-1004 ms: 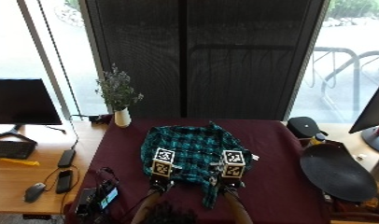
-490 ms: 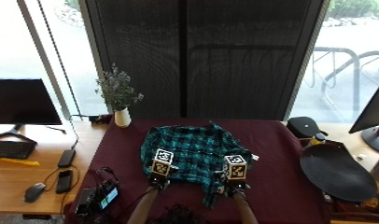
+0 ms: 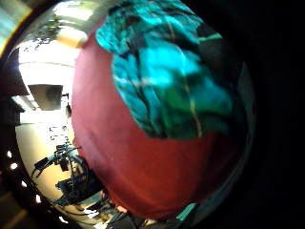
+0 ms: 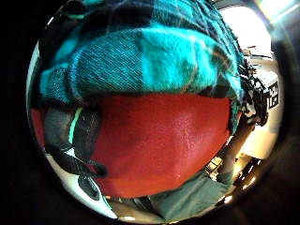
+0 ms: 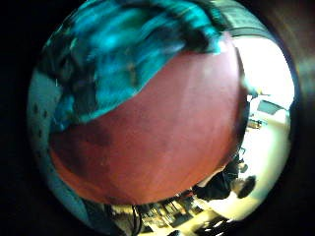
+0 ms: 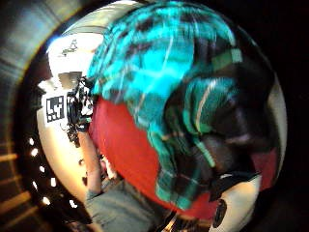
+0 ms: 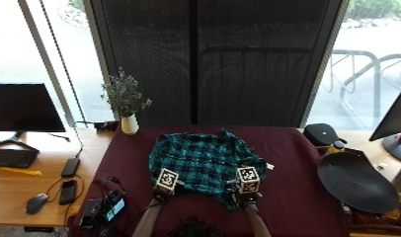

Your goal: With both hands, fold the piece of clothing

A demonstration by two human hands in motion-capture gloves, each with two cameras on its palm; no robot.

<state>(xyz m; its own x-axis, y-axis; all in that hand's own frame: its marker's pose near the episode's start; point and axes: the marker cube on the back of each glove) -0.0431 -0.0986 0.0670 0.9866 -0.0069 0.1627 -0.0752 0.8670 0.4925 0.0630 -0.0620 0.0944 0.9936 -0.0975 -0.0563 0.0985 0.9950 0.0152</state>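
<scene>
Two gloved hands sit side by side at the near edge of a green and black plaid shirt [image 7: 204, 163], and we cannot tell whether their fingers are curled into the cloth or laid flat, because marker blocks cover them from above. Our left hand [image 7: 165, 186] is at the shirt's near left hem, our right hand [image 7: 247, 191] at its near right, where a loose tail of fabric hangs toward us. From our palms we see plaid cloth close up against the dark red tablecloth [image 7: 293, 168]. The shirt lies rumpled in the middle of the table, not yet folded square. Beyond it stands a white vase of dried flowers [image 7: 127, 111]; a black round disc [image 7: 355, 181] lies off to our right. We judge the main risk is uneven pulling: bunched cloth would drag and fold crooked.
</scene>
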